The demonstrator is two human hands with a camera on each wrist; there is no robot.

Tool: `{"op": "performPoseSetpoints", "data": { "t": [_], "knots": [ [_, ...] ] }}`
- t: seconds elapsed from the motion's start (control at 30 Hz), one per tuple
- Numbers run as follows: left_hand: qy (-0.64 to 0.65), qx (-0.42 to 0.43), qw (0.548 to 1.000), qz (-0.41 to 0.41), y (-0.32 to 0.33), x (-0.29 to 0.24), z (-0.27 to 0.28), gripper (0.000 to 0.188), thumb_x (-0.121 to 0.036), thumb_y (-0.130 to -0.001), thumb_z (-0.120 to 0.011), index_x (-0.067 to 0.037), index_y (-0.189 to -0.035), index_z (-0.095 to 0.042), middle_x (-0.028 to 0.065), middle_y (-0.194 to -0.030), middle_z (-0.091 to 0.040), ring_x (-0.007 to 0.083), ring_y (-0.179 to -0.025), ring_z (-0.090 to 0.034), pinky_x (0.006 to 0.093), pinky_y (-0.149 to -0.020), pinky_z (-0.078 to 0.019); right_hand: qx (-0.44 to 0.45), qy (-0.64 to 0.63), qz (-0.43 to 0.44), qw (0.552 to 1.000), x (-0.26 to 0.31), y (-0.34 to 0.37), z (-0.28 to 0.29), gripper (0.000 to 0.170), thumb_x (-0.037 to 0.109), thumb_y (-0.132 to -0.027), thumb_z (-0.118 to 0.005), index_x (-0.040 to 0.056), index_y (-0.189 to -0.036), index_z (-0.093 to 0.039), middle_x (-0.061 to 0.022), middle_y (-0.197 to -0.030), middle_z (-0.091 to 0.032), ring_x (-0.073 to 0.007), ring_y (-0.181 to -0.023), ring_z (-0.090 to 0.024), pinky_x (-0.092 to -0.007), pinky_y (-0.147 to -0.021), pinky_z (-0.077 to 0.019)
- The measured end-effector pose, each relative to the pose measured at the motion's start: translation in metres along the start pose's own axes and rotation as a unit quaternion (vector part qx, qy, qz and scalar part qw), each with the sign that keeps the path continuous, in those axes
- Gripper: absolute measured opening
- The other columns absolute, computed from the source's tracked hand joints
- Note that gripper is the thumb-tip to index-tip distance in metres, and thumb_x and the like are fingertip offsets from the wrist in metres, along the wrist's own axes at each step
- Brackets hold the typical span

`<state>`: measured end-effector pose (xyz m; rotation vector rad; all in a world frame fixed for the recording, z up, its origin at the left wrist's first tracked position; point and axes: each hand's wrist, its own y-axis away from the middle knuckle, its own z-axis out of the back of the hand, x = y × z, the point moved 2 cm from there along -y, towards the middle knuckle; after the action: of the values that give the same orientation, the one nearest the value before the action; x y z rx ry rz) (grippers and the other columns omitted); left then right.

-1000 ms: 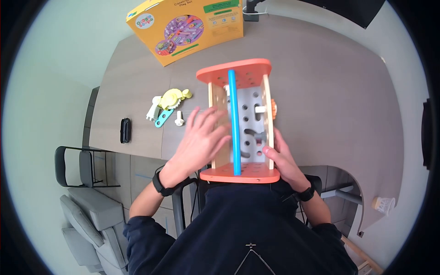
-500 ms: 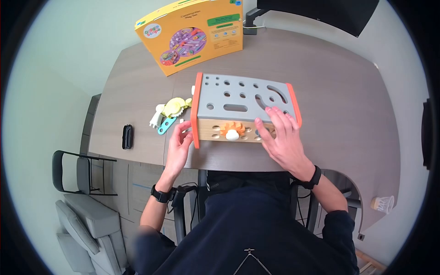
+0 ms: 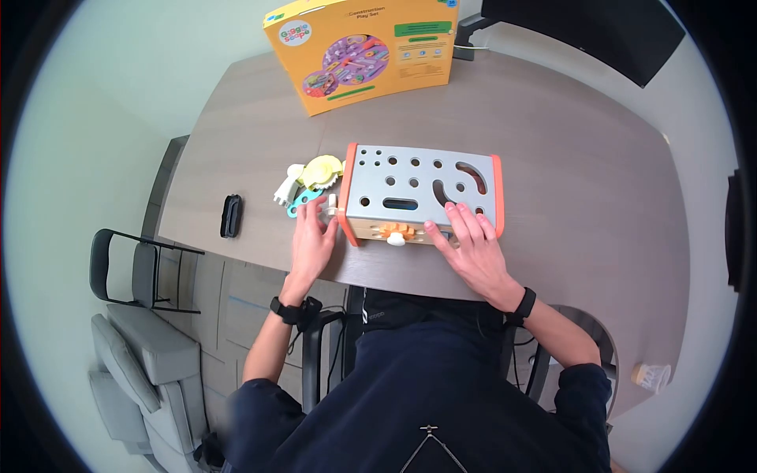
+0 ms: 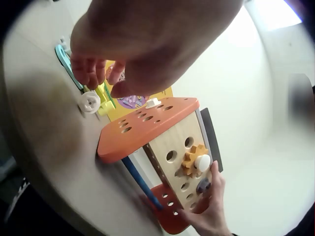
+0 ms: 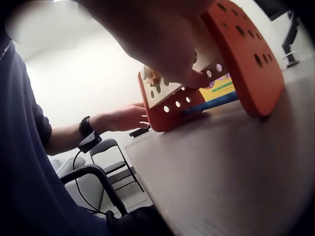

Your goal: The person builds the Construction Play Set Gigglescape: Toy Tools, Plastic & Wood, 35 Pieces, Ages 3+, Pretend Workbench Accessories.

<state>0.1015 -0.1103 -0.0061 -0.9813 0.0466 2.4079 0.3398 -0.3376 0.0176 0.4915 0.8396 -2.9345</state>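
Observation:
A toy workbench (image 3: 410, 180) with a grey holed top and orange end panels stands on the table. My right hand (image 3: 476, 258) holds its front right corner, fingers over the grey top and thumb against the wooden side. On that side sit an orange gear (image 4: 193, 161) and a white bolt (image 4: 202, 163). Beyond the left end panel my left hand (image 3: 312, 243) hovers with loosely bent fingers, nothing between them in the left wrist view. Close by its fingertips are a loose white bolt (image 4: 89, 102) and a teal holed strip (image 3: 298, 206). A blue rod (image 4: 140, 179) runs low along the workbench.
Yellow gear pieces (image 3: 322, 170) lie left of the workbench, and a black case (image 3: 230, 216) farther left. A yellow box (image 3: 371, 59) stands at the back, near a monitor (image 3: 587, 35). A cup (image 3: 650, 377) is at the right edge.
The workbench has turned from its open underside to grey top up and come down onto the table. My left hand has moved from the open side to beyond the left end panel.

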Motion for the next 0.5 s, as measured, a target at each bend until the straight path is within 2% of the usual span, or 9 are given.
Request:
{"op": "performPoseSetpoints", "data": {
  "t": [0.1, 0.13, 0.23, 0.27, 0.3, 0.37, 0.4, 0.47, 0.5],
  "knots": [
    [-0.11, 0.017, 0.988, -0.11, -0.009, 0.013, -0.007, 0.041, -0.016, -0.1, -0.072, -0.009, -0.137, -0.058, 0.0188, -0.121, -0.062, 0.0364, -0.102, -0.069, 0.0495, -0.082, -0.0576, 0.03, -0.028, 0.005, 0.999, -0.003, -0.004, 0.009, 0.072, 0.014, -0.1, -0.062, 0.0224, -0.168, -0.039, -0.014, -0.161, -0.048, -0.0293, -0.15, -0.045, -0.0466, -0.122, -0.0348],
    [-0.126, 0.036, 0.984, -0.117, -0.013, 0.015, -0.008, 0.039, -0.018, -0.099, -0.073, -0.008, -0.134, -0.06, 0.0185, -0.12, -0.065, 0.0389, -0.098, -0.07, 0.0508, -0.079, -0.0574, 0.029, -0.069, -0.006, 0.997, -0.003, -0.007, 0.014, 0.071, 0.012, -0.098, -0.064, 0.0202, -0.166, -0.042, -0.0149, -0.16, -0.048, -0.0302, -0.149, -0.046, -0.0471, -0.121, -0.0367],
    [-0.036, 0.049, 0.995, -0.08, -0.024, 0.02, -0.006, 0.033, -0.018, -0.1, -0.072, -0.005, -0.129, -0.065, 0.0179, -0.111, -0.071, 0.0388, -0.087, -0.071, 0.0511, -0.076, -0.0573, 0.009, -0.208, -0.034, 0.977, -0.008, -0.015, 0.034, 0.067, 0.007, -0.093, -0.07, 0.0133, -0.157, -0.051, -0.0168, -0.155, -0.052, -0.033, -0.142, -0.052, -0.0478, -0.116, -0.0433],
    [-0.008, 0.004, 0.999, -0.037, -0.026, 0.003, 0.006, 0.027, -0.019, -0.101, -0.072, -0.001, -0.121, -0.071, 0.0142, -0.09, -0.074, 0.0277, -0.072, -0.07, 0.0424, -0.069, -0.056, -0.007, -0.264, -0.041, 0.964, -0.015, -0.017, 0.041, 0.063, 0.004, -0.092, -0.071, 0.0107, -0.153, -0.055, -0.017, -0.152, -0.054, -0.034, -0.139, -0.055, -0.0476, -0.113, -0.0462],
    [0.024, -0.021, 0.999, -0.035, -0.031, -0.01, 0.02, 0.027, -0.02, -0.102, -0.072, 0.0, -0.12, -0.073, 0.0116, -0.085, -0.073, 0.0226, -0.071, -0.067, 0.0391, -0.068, -0.0542, -0.022, -0.319, -0.049, 0.946, -0.023, -0.02, 0.047, 0.06, 0.002, -0.09, -0.073, 0.0081, -0.148, -0.06, -0.0173, -0.149, -0.057, -0.035, -0.135, -0.058, -0.0474, -0.11, -0.049],
    [0.088, -0.07, 0.993, -0.027, -0.036, -0.035, 0.049, 0.028, -0.022, -0.103, -0.073, 0.001, -0.118, -0.075, 0.0064, -0.075, -0.07, 0.0123, -0.069, -0.062, 0.0324, -0.064, -0.0506, -0.054, -0.321, -0.069, 0.943, -0.046, -0.024, 0.066, 0.049, -0.003, -0.089, -0.072, 0.0047, -0.137, -0.066, -0.0156, -0.137, -0.063, -0.0343, -0.122, -0.064, -0.0449, -0.101, -0.0535],
    [0.119, -0.07, 0.989, -0.047, -0.035, -0.055, 0.06, 0.028, -0.023, -0.103, -0.073, 0.001, -0.117, -0.076, 0.0046, -0.074, -0.068, 0.0101, -0.069, -0.059, 0.0304, -0.064, -0.0487, -0.069, -0.322, -0.078, 0.941, -0.058, -0.026, 0.077, 0.043, -0.005, -0.088, -0.071, 0.003, -0.131, -0.069, -0.0148, -0.131, -0.066, -0.0339, -0.116, -0.067, -0.0437, -0.097, -0.0558],
    [0.183, -0.074, 0.976, -0.087, -0.03, -0.105, 0.074, 0.029, -0.025, -0.104, -0.074, 0.001, -0.115, -0.077, 0.001, -0.072, -0.065, 0.0056, -0.069, -0.054, 0.0265, -0.063, -0.0449, -0.045, -0.349, -0.1, 0.931, -0.08, -0.035, 0.095, 0.037, -0.006, -0.09, -0.07, 0.0021, -0.126, -0.071, -0.013, -0.122, -0.068, -0.0319, -0.107, -0.068, -0.0422, -0.091, -0.056],
    [0.195, -0.014, 0.976, -0.091, -0.029, -0.124, 0.072, 0.029, -0.026, -0.104, -0.074, 0.001, -0.115, -0.078, 0.001, -0.073, -0.066, 0.0058, -0.069, -0.054, 0.0269, -0.063, -0.0454, -0.035, -0.36, -0.109, 0.926, -0.09, -0.042, 0.104, 0.034, -0.007, -0.091, -0.069, 0.0016, -0.124, -0.072, -0.0122, -0.117, -0.069, -0.0308, -0.103, -0.068, -0.0415, -0.087, -0.0562]
  ]
}}
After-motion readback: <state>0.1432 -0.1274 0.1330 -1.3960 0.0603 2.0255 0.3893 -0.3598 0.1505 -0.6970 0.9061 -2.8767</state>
